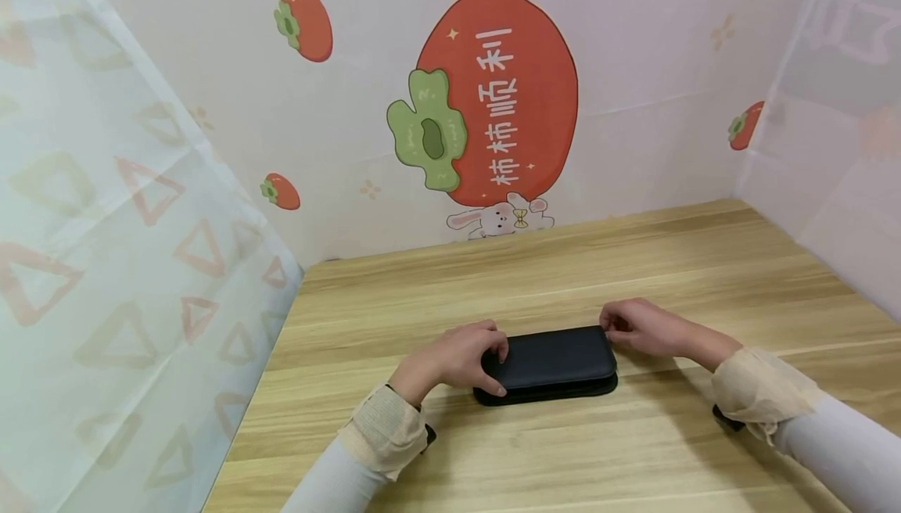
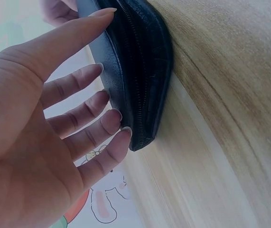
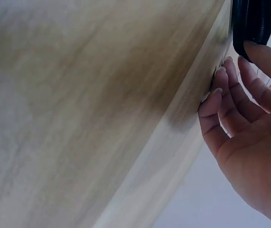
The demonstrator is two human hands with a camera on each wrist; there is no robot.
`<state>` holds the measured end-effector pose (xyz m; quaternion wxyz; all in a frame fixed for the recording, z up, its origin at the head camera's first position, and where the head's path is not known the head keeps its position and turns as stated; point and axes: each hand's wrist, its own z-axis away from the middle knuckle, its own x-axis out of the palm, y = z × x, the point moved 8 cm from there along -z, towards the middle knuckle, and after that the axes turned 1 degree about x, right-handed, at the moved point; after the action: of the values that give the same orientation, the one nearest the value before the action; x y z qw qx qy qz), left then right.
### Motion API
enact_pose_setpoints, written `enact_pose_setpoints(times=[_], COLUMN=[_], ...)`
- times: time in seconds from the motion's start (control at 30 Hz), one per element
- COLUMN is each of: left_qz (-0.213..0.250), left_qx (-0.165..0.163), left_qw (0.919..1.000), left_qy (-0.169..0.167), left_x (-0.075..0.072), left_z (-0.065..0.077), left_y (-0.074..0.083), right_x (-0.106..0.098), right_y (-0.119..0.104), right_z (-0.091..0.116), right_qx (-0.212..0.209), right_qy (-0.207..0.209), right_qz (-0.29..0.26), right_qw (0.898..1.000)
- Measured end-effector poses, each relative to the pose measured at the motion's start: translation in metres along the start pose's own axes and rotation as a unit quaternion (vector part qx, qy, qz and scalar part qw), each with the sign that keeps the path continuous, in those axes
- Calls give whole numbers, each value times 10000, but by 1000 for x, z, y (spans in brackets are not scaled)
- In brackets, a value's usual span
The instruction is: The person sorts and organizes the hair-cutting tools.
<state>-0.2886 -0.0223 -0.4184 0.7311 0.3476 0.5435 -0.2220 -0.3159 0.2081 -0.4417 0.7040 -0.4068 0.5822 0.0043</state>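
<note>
A black zip wallet [image 1: 559,358] lies flat on the wooden table, its long edge facing me. My left hand [image 1: 461,356] holds its left end, thumb at the front edge and fingers bent over the top. In the left wrist view, a zipper [image 2: 137,61] runs along the wallet's edge, with the fingertips right at its side. At the far right corner is my right hand [image 1: 642,327]. Its thumb and index finger pinch that corner in the right wrist view, while the other fingers curl loosely near the table.
The wooden table [image 1: 450,466] reaches back to a pale cloth wall [image 1: 338,122] printed with persimmons. Cloth panels also stand on the left [image 1: 141,263] and right [image 1: 823,145]. Both wrists wear beige wraps.
</note>
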Motion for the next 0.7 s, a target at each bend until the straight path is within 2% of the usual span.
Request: enact_pose_setpoints(times=[0.2,0.5,0.7], left_qz=[-4,187,237], left_qx=[-13,-24,10], left_qw=[10000,9998,9997], left_qy=[-38,-90,-73], left_x=[1,4,6], left_z=[0,1,0], left_y=[-2,-5,-4], right_x=[-4,-8,-9], right_y=[-3,5,3], right_z=[-1,-2,0], right_qx=[-138,383,470], right_qy=[172,324,449], right_qz=[129,-415,-308], right_qw=[9997,9979,9974])
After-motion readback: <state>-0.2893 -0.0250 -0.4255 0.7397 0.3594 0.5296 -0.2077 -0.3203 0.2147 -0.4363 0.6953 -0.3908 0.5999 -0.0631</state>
